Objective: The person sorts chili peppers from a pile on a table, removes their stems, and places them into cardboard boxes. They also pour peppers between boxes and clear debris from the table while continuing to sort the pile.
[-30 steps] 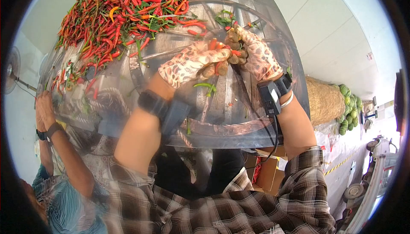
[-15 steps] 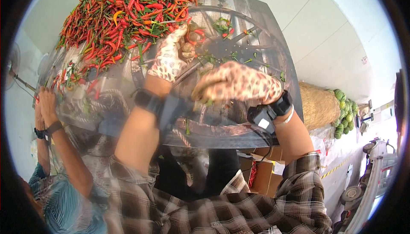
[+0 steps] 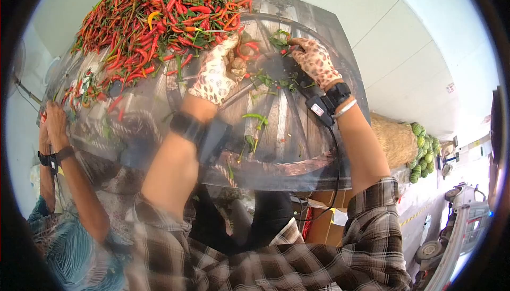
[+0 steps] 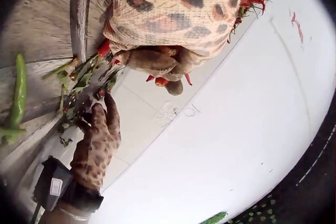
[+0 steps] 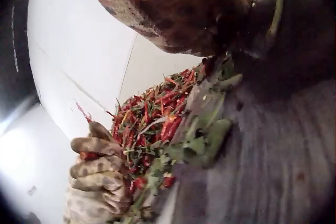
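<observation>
My gloved left hand [image 3: 215, 73] is curled beside the right edge of a large heap of red chillies [image 3: 159, 20]. Red chilli ends [image 4: 160, 81] poke out between its fingers in the left wrist view. My gloved right hand [image 3: 317, 63] is over the far right part of the table, its fingers [image 4: 111, 111] extended low beside leaf scraps [image 4: 84, 79] and small red bits. Whether its fingertips touch anything is unclear. Red chillies [image 3: 248, 50] lie just right of the left hand. A green chilli [image 3: 256, 116] lies nearer the table's front.
Another person's hands [image 3: 54, 121] work at the table's left edge. Leaf scraps [image 3: 264, 80] are scattered between my hands. Below the table's front edge stands a cardboard box [image 3: 321, 230]. A woven sack [image 3: 394, 139] and green melons [image 3: 423, 153] are at the right.
My hands were together around chillies and then parted. The left went to the heap's edge; the right swept toward the front, then moved back to the far right.
</observation>
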A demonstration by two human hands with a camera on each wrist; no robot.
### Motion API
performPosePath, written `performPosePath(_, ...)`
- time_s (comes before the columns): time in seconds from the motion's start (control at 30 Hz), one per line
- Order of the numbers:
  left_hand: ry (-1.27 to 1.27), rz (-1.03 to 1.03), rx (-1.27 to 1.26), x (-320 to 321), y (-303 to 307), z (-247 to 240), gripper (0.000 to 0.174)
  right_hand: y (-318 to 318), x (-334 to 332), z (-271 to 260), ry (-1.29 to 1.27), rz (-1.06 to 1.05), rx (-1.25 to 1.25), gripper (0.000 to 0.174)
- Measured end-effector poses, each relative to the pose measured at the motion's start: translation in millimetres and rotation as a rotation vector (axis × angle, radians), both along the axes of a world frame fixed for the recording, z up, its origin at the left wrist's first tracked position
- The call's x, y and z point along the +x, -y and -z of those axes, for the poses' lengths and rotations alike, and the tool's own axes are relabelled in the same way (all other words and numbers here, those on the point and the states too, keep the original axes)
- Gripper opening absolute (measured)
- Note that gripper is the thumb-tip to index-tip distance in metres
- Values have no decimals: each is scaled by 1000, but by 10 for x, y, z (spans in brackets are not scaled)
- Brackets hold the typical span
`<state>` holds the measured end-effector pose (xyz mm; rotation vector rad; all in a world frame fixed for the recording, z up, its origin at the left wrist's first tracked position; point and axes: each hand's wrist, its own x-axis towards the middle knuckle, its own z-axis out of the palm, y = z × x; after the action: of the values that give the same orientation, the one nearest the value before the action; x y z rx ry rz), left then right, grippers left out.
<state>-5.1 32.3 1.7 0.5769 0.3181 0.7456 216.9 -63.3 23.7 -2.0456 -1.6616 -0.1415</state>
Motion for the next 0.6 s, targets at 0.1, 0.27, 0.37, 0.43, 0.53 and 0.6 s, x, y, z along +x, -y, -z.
performPosePath(0.1,-5,10,9,-1,-2,-2,22,-110,-53,-78,47,79,-188,33)
performPosePath(0.27,16,42,10,-3,-23,54,22,-55,-133,-76,173,53,-153,35)
performPosePath(0.37,52,25,14,5,-32,80,18,142,-318,-150,-95,-23,-125,34)
performPosePath(0.43,63,98,102,-4,-57,132,19,227,-400,-171,-431,-72,-133,33)
performPosePath(0.53,-83,-7,284,-133,185,-5,24,419,-651,-265,-760,-101,-43,31)
performPosePath(0.6,-236,-80,461,-370,249,-17,23,466,-719,-277,-843,-161,30,32)
